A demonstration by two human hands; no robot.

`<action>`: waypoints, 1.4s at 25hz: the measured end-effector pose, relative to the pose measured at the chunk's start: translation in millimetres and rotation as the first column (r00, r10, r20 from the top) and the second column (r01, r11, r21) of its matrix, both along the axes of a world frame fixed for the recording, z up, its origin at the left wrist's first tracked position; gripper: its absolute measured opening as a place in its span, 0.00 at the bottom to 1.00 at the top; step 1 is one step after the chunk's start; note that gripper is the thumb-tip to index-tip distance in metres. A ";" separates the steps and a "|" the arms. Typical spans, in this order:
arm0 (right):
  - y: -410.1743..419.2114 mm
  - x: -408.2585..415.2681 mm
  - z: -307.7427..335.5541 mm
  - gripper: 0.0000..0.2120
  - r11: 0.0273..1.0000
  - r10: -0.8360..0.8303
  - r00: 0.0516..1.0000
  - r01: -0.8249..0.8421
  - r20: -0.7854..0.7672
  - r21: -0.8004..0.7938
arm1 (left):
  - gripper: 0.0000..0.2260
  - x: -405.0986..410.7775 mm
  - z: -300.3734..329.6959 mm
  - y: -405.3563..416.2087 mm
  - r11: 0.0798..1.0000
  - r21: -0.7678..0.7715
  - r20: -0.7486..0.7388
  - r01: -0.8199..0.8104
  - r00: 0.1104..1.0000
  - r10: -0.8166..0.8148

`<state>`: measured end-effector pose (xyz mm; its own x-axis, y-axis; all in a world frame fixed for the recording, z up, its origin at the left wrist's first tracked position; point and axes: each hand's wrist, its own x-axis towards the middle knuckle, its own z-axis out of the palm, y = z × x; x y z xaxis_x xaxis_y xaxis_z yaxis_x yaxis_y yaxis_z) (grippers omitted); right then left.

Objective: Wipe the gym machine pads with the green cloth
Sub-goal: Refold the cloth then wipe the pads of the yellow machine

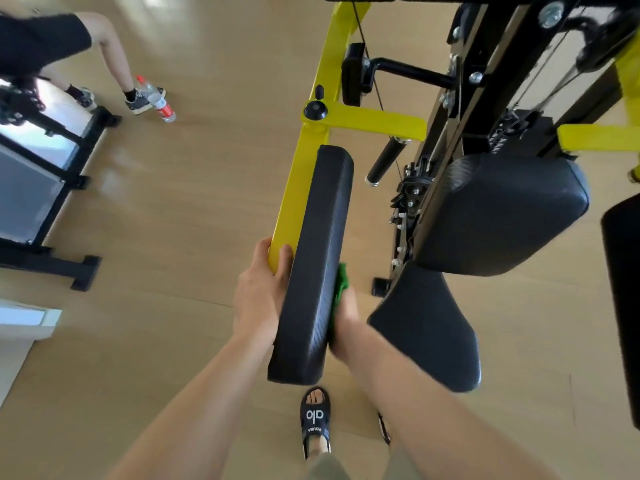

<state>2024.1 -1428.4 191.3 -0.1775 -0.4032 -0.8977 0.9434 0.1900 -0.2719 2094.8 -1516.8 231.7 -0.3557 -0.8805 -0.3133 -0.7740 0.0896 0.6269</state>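
A long black arm pad (313, 265) runs down the middle of the view, fixed to a yellow bar (294, 202). My left hand (259, 292) grips the bar's lower end, thumb and fingers curled round it against the pad's left side. My right hand (346, 323) presses the green cloth (340, 285) against the pad's right side; the cloth is mostly hidden between hand and pad. More black pads show on the right: a large chest pad (502, 216), a seat (433, 330) and another pad (623, 289) at the frame edge.
The machine's black frame (485, 81) with cables, bolts and a black roller handle (386, 161) stands at upper right. A person sits at upper left by a water bottle (157, 98) on the wooden floor. Another black machine base (52, 174) is at left. My sandalled foot (315, 420) is below the pad.
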 end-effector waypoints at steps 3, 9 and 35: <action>26.3 56.8 -11.1 0.35 0.991 -0.131 0.988 0.129 0.082 0.026 | 0.18 0.4 -0.3 0.2 1.000 -0.019 0.002 0.017 1.000 -0.017; 27.1 92.7 36.4 0.26 0.969 -0.038 0.863 0.155 -0.503 0.193 | 0.20 5.6 0.8 1.7 0.994 -0.031 0.032 0.110 0.994 -0.108; 102.0 -214.4 71.9 0.16 0.750 0.454 -0.846 0.192 -0.280 0.633 | 0.20 -214.6 84.3 78.6 0.926 -0.114 -0.305 0.361 0.874 -0.378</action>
